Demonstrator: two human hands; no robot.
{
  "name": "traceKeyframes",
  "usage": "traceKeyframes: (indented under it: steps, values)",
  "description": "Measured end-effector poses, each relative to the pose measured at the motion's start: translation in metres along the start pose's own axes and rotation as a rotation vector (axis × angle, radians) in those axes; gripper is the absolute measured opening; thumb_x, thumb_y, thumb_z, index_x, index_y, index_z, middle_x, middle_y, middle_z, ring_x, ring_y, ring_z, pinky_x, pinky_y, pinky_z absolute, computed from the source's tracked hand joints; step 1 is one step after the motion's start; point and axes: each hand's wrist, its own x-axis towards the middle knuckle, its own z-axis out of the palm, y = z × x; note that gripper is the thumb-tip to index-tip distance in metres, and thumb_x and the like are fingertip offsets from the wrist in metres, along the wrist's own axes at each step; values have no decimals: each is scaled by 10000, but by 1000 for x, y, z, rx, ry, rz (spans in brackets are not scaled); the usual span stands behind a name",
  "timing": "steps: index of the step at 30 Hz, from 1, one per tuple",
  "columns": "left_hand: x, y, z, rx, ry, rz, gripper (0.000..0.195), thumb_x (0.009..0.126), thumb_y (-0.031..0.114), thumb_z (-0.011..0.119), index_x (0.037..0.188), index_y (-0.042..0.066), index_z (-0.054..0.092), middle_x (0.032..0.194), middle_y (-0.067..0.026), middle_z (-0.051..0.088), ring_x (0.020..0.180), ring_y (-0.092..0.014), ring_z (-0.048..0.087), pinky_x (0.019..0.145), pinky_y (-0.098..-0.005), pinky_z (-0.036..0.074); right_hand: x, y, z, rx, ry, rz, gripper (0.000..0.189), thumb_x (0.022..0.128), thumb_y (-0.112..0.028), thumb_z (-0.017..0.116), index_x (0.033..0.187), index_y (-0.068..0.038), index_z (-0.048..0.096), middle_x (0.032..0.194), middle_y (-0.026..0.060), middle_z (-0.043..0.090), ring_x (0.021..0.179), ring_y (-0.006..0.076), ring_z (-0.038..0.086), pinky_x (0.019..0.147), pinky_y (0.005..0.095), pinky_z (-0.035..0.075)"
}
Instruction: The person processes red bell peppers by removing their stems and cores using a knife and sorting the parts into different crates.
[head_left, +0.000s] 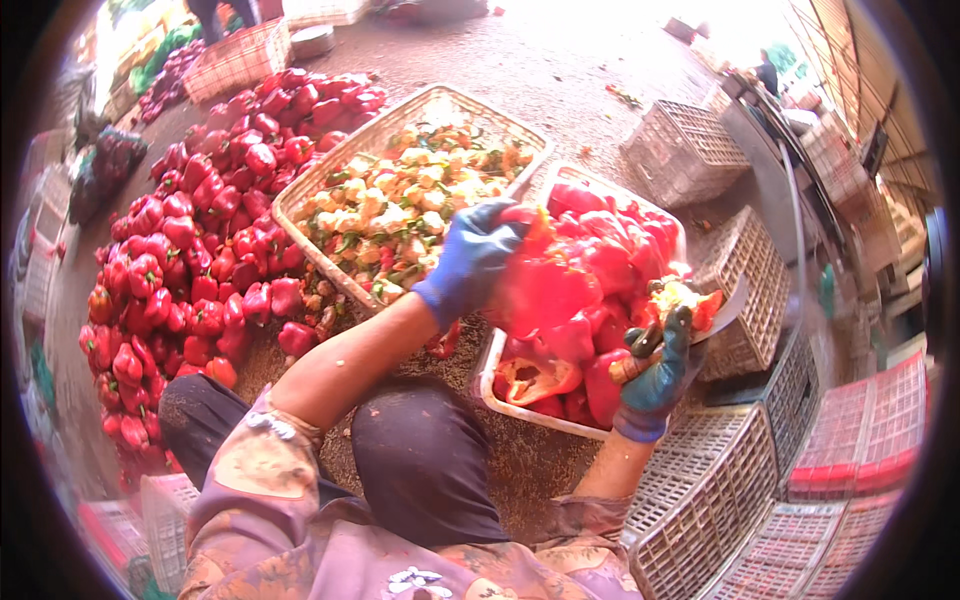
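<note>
My left hand (476, 259), in a blue coated work glove, grips a hollowed red bell pepper (551, 292), blurred by motion, above the crate of peppers. In my right glove, my right hand (656, 386) has hold of a knife (731, 311) with a curved blade; its handle sits in the palm. A pale, seedy pepper core (675, 296) with red flesh rests at its fingers and thumb. Beneath both hands a white plastic crate (540, 416) holds cut red peppers. To its left, a larger crate (322, 262) contains many pepper cores and stems.
A big heap of whole red bell peppers (202, 247) covers the ground at left. Slatted plastic crates (682, 154) stand at right, and stacked ones (697, 480) sit by my right elbow. Another crate (240, 60) and a person's legs (217, 19) are farther back.
</note>
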Motion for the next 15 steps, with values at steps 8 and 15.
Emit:
traceKeyframes:
  steps: [8, 15]
  values:
    - [17, -48, 109, 363, -388, 29, 226, 889, 10, 570, 1096, -33, 651, 937, -56, 701, 856, -97, 604, 782, -272, 510, -31, 24, -59, -63, 299, -66, 237, 941, -87, 635, 1170, -36, 595, 843, 3, 633, 595, 80, 557, 518, 230, 472]
    - [4, -44, 177, 1260, -598, -4, 392, 831, 262, 663, 1186, 106, 609, 1369, -230, 503, 1206, -404, 541, 922, -523, 477, -3, 39, -87, 37, 366, -42, 191, 954, -213, 635, 1090, -81, 605, 704, -17, 554, 517, 92, 514, 478, 241, 431]
